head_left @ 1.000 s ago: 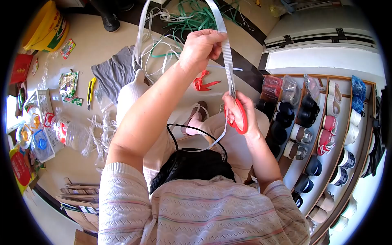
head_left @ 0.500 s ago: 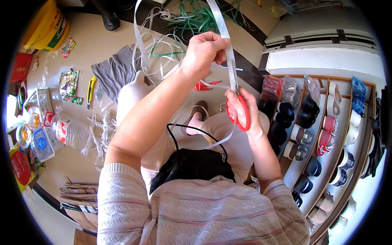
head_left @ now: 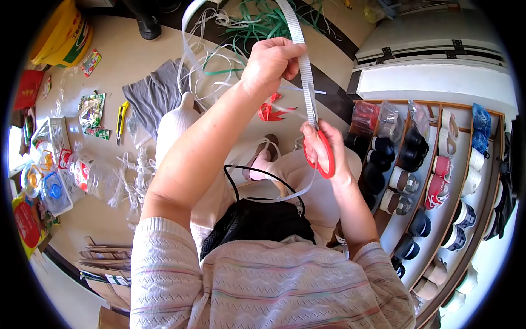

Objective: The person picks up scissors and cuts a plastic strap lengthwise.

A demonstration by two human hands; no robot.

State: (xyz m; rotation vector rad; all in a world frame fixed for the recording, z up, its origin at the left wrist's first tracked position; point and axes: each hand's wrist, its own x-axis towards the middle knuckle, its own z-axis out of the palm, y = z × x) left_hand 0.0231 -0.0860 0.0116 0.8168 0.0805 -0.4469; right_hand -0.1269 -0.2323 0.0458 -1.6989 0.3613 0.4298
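Between thumb and fingers, my left hand (head_left: 274, 64) pinches a long white strap (head_left: 306, 68) that loops up over the top edge. My right hand (head_left: 327, 149) is closed round the red handles of the scissors (head_left: 326, 156). The blades point up and lie along the strap, below my left hand. From the scissors a thin strip (head_left: 298, 193) curves down across my lap, over a black bag (head_left: 263, 222). Red scraps (head_left: 270, 112) lie on the floor beyond my hands.
A shoe rack (head_left: 433, 219) stands on the right. Green strips (head_left: 263, 27) and white strips lie on the floor ahead. At left are a grey cloth (head_left: 156, 96), a yellow cutter (head_left: 121, 122), plastic bottles (head_left: 90, 175), a yellow bucket (head_left: 63, 35) and folded cardboard (head_left: 109, 271).
My left hand moved right and slightly down, then back up and left. The scissors shifted slightly right along with my right hand, and the strap's loop changed shape.
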